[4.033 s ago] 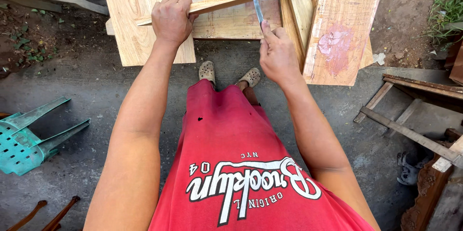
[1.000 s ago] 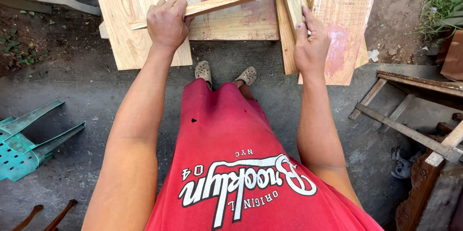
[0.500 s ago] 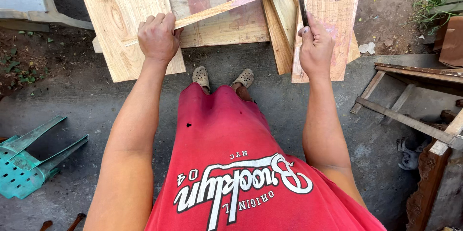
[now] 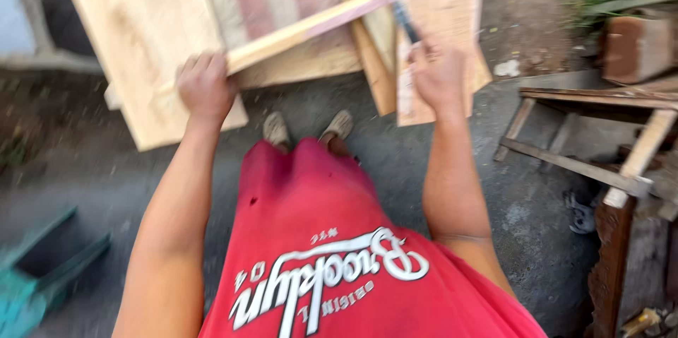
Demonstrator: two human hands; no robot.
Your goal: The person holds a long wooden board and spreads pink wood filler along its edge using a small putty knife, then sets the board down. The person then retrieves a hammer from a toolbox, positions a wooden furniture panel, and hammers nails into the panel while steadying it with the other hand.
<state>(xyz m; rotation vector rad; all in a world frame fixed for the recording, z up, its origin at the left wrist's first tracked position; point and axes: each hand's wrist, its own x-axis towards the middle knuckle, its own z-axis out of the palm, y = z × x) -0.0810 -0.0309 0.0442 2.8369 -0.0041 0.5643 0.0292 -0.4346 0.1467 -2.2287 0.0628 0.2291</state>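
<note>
Head view, blurred: left hand (image 4: 205, 85) grips wooden strip (image 4: 304, 27), right hand (image 4: 438, 73) grips dark tool (image 4: 405, 20).

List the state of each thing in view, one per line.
Left hand: closed on the slat's near end.
Right hand: grip closed on a dark tool.
Slat: held up, tilted, over the boards.
Tool: upright, tip at the slat's far end.
Boards: lying flat on the ground.
Wooden frame: lying on the ground at right.
</note>
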